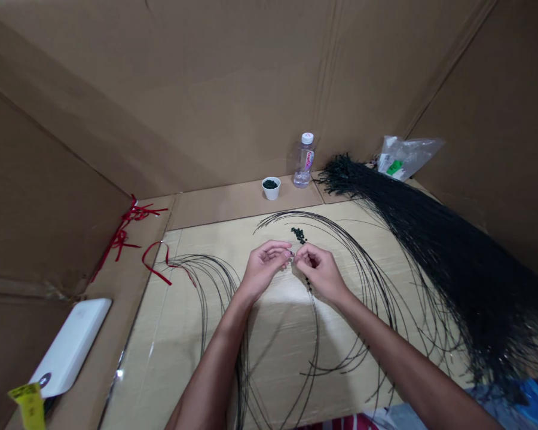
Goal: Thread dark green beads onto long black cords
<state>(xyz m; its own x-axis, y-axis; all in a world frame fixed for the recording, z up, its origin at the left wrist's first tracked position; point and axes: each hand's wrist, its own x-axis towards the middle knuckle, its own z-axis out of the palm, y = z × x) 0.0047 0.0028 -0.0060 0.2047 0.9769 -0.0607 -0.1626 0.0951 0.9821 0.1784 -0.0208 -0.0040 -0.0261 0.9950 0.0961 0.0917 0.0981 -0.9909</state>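
My left hand (269, 263) and my right hand (318, 269) nearly meet above the middle of the table, both with thumb and finger pinched. Between the left fingertips is a tiny dark piece, too small to name. What the right fingers pinch is hidden. Just beyond them lies a small pile of dark green beads (298, 233). Thin black strands (316, 325) with a few dark bead-like bits run out below my right hand; whether it grips them is unclear. More loose black strands (363, 263) curve around the right hand, and another group (204, 298) lies by my left forearm.
A white cup (271, 189) of dark beads and a water bottle (303, 161) stand at the back. Along the right stretches a thick black strand bundle (448, 251), near a plastic bag (407, 156). Red ribbons (121, 236) and a white device (74, 346) are left. Cardboard walls (233, 89) surround the table.
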